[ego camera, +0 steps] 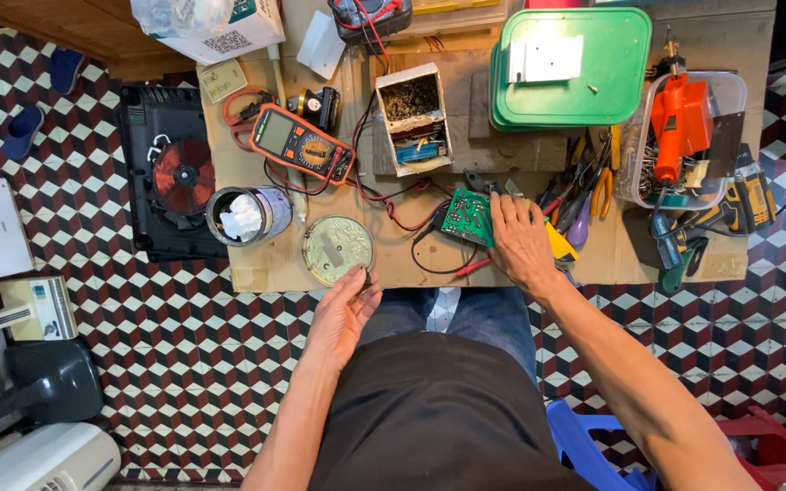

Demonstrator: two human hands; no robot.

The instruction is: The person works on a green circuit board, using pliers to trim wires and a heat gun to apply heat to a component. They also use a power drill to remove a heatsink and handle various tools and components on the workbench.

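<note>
While the left hand [343, 314] pinched a small dark part at the table's near edge, the right hand [520, 241] lay with fingers spread on one green circuit board [466, 216]. One round tin lid [337, 248] and one open can [247, 215] sat alongside. Farther off lay one orange multimeter [300, 143], two stacked green lids [570, 68] and one white carton [220, 27] with a square code label.

Your cardboard-topped table [256, 264]: orange multimeter [297, 143] at ten o'clock, green lids [575, 86] at one, round tin lid [337, 248] at seven.
</note>
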